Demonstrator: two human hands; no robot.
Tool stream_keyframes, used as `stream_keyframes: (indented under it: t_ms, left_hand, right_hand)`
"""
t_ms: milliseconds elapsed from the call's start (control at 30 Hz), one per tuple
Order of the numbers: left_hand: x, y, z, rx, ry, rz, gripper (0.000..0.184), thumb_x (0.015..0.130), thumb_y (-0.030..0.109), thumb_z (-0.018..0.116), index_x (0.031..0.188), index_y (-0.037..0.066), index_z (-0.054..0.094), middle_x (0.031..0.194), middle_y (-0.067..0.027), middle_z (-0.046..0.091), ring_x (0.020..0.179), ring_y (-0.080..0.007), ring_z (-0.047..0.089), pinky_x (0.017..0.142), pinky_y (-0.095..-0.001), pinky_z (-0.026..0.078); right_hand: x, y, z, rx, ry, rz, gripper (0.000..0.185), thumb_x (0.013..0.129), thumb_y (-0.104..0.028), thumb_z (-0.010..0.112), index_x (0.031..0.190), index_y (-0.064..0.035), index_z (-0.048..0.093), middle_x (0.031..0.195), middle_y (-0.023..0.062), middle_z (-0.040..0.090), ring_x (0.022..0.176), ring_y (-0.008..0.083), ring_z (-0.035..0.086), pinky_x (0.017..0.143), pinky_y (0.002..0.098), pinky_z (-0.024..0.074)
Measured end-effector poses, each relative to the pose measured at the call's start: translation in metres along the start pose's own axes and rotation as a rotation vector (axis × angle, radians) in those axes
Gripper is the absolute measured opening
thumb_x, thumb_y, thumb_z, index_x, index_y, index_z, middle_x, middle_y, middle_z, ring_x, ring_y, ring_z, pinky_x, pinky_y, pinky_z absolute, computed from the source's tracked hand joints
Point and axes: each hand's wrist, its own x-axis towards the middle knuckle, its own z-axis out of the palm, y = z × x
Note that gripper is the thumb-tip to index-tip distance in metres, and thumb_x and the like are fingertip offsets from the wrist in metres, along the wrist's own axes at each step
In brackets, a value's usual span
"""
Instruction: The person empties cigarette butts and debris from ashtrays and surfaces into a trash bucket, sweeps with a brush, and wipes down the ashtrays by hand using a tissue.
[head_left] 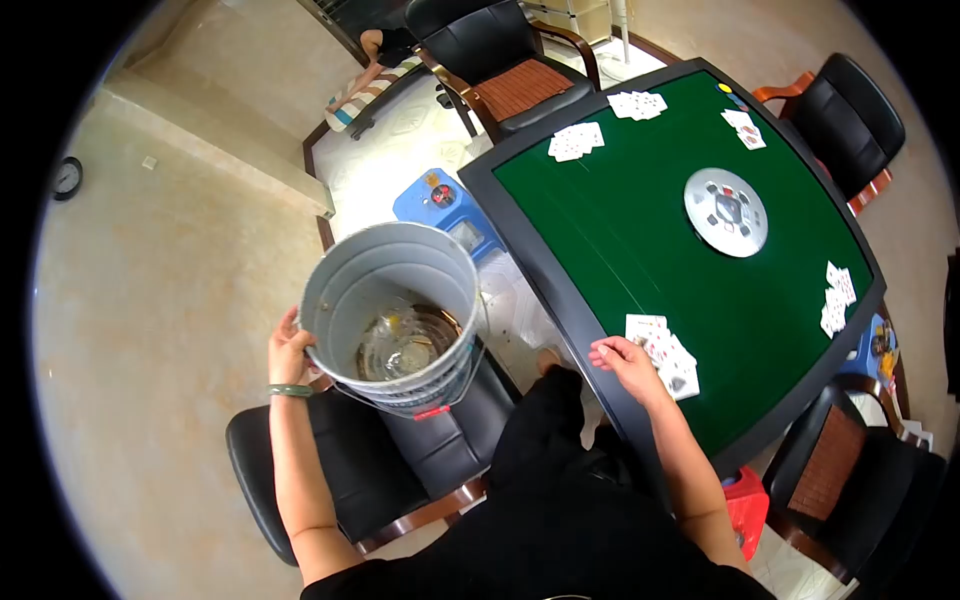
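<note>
My left hand (290,345) grips the rim of a grey metal bucket (385,250) at its left side, with the thumb over the edge. The bucket stands tilted over the black chair (365,440), and some clear plastic and litter (400,345) lie at its bottom. A wire handle with a red grip (432,412) hangs down its near side. My right hand (628,368) hovers by the table's near edge, beside a spread of playing cards (665,350). Its fingers are loosely bent and apart from the thumb, with nothing visible in them.
The green-topped table (600,240) has a round silver control plate (726,212) and several card piles. A blue stool (420,200) stands behind the bucket, and a red stool (742,505) is at right. Black armchairs (490,60) surround the table. Another person (380,60) is partly visible at the back.
</note>
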Motion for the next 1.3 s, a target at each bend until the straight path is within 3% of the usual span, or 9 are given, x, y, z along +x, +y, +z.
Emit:
stream_keyframes:
  t_ms: [100, 533, 733, 767, 900, 1033, 1167, 1267, 1300]
  left_hand:
    - [0.054, 0.006, -0.018, -0.003, 0.090, 0.032, 0.061, 0.070, -0.004, 0.049, 0.130, -0.007, 0.042, 0.093, -0.0117, 0.064, 0.050, -0.0115, 0.056, 0.033, -0.0206, 0.037]
    - [0.315, -0.093, -0.061, 0.011, 0.334, -0.113, 0.065, 0.071, -0.007, 0.046, 0.134, -0.004, 0.031, 0.089, -0.0139, 0.063, 0.047, -0.0146, 0.055, 0.031, -0.0225, 0.041]
    - [0.396, -0.171, -0.066, 0.094, 0.434, -0.252, 0.065, 0.071, -0.008, 0.048, 0.134, -0.003, 0.033, 0.083, -0.0109, 0.060, 0.045, -0.0139, 0.052, 0.031, -0.0237, 0.040]
    - [0.406, -0.181, -0.066, 0.092, 0.454, -0.271, 0.065, 0.071, -0.009, 0.047, 0.134, -0.003, 0.034, 0.080, -0.0101, 0.059, 0.043, -0.0134, 0.051, 0.031, -0.0237, 0.040]
    - [0.440, -0.216, -0.065, 0.057, 0.505, -0.380, 0.065, 0.072, -0.011, 0.047, 0.135, -0.003, 0.033, 0.079, -0.0090, 0.057, 0.044, -0.0124, 0.051, 0.032, -0.0232, 0.040]
    - [0.441, -0.273, -0.078, -0.036, 0.522, -0.475, 0.065, 0.074, -0.011, 0.049, 0.136, -0.001, 0.031, 0.090, -0.0117, 0.062, 0.052, -0.0123, 0.056, 0.035, -0.0236, 0.041]
    - [0.436, -0.296, -0.078, 0.004, 0.533, -0.557, 0.066, 0.074, -0.011, 0.049, 0.137, 0.001, 0.033, 0.091, -0.0108, 0.062, 0.052, -0.0111, 0.055, 0.037, -0.0219, 0.042]
    - [0.447, -0.307, -0.070, -0.099, 0.539, -0.579, 0.068, 0.072, -0.013, 0.049, 0.137, 0.001, 0.033, 0.098, -0.0115, 0.062, 0.064, -0.0114, 0.058, 0.055, -0.0211, 0.048]
    - [0.450, -0.316, -0.066, -0.029, 0.555, -0.484, 0.065, 0.071, -0.013, 0.049, 0.133, 0.002, 0.039, 0.082, -0.0054, 0.059, 0.057, -0.0087, 0.054, 0.043, -0.0223, 0.044]
  right_hand:
    - [0.074, -0.017, 0.027, -0.004, -0.015, -0.053, 0.027, 0.094, -0.020, 0.054, 0.110, 0.0019, 0.059, 0.098, 0.0091, 0.066, 0.088, 0.0133, 0.062, 0.082, 0.0265, 0.0490]
    - [0.439, -0.030, 0.191, -0.224, -0.158, 0.094, 0.023, 0.088, -0.024, 0.062, 0.099, -0.0032, 0.064, 0.088, 0.0079, 0.068, 0.082, 0.0143, 0.063, 0.074, 0.0288, 0.0480]
    - [0.602, -0.011, 0.243, -0.695, 0.074, -0.120, 0.019, 0.086, -0.018, 0.064, 0.095, -0.0010, 0.063, 0.084, 0.0122, 0.067, 0.074, 0.0202, 0.065, 0.070, 0.0319, 0.0505]
    - [0.631, 0.005, 0.247, -0.706, 0.099, -0.105, 0.017, 0.082, -0.016, 0.065, 0.094, -0.0037, 0.064, 0.087, 0.0151, 0.066, 0.078, 0.0268, 0.066, 0.071, 0.0359, 0.0509]
    - [0.734, 0.068, 0.253, -1.131, 0.093, -0.073, 0.021, 0.082, -0.016, 0.065, 0.102, -0.0114, 0.063, 0.096, 0.0131, 0.066, 0.084, 0.0307, 0.065, 0.073, 0.0413, 0.0518]
    - [0.784, 0.115, 0.246, -1.443, -0.039, 0.082, 0.027, 0.082, -0.018, 0.064, 0.108, -0.0167, 0.060, 0.102, 0.0121, 0.064, 0.085, 0.0324, 0.064, 0.074, 0.0436, 0.0520]
    - [0.788, 0.107, 0.247, -1.365, -0.153, -0.076, 0.018, 0.083, -0.023, 0.065, 0.098, -0.0129, 0.063, 0.089, 0.0138, 0.065, 0.080, 0.0330, 0.063, 0.068, 0.0441, 0.0511]
    - [0.770, 0.065, 0.275, -1.315, -0.239, -0.216, 0.016, 0.085, -0.025, 0.062, 0.094, -0.0115, 0.062, 0.085, 0.0131, 0.065, 0.078, 0.0338, 0.063, 0.066, 0.0442, 0.0500]
    - [0.763, 0.051, 0.286, -1.292, -0.272, -0.256, 0.016, 0.086, -0.025, 0.062, 0.094, -0.0121, 0.061, 0.085, 0.0124, 0.065, 0.078, 0.0338, 0.063, 0.066, 0.0440, 0.0499]
